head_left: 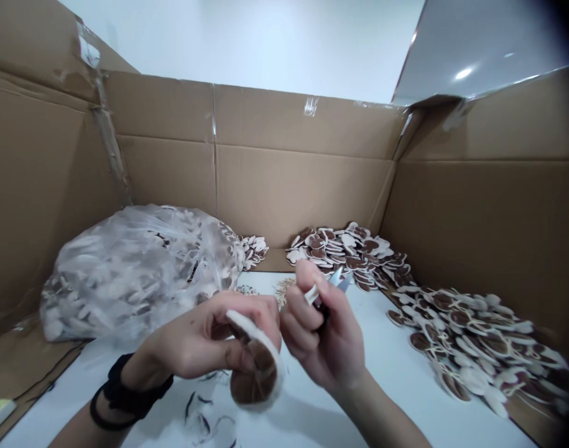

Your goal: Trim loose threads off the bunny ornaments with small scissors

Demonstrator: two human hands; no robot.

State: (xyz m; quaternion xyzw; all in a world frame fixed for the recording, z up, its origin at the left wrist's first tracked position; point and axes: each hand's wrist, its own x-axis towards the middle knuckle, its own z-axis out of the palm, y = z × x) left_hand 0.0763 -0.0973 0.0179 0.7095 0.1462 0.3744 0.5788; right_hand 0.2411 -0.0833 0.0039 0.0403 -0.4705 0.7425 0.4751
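My left hand [219, 336] is closed, thumb and fingers pinching a flat brown-and-white fuzzy fabric patch [260, 379]. The patch is tilted, with its brown face and pale edge showing and pale thread lines across the brown. Close beside it on the right, my right hand [326, 330] makes a fist around snips [342, 280]. Two metal blades stick out past the thumb, pointing up and away; the handle is mostly hidden. A small white strip [311, 294] shows at the right index finger, its kind unclear. Dark thread scraps [203, 420] lie below the left hand.
A large clear plastic bag [139, 274] full of similar patches stands at the left. Piles of patches lie at the back [354, 249] and along the right [484, 342]. Cardboard walls [303, 174] enclose the white work surface [372, 348] on three sides.
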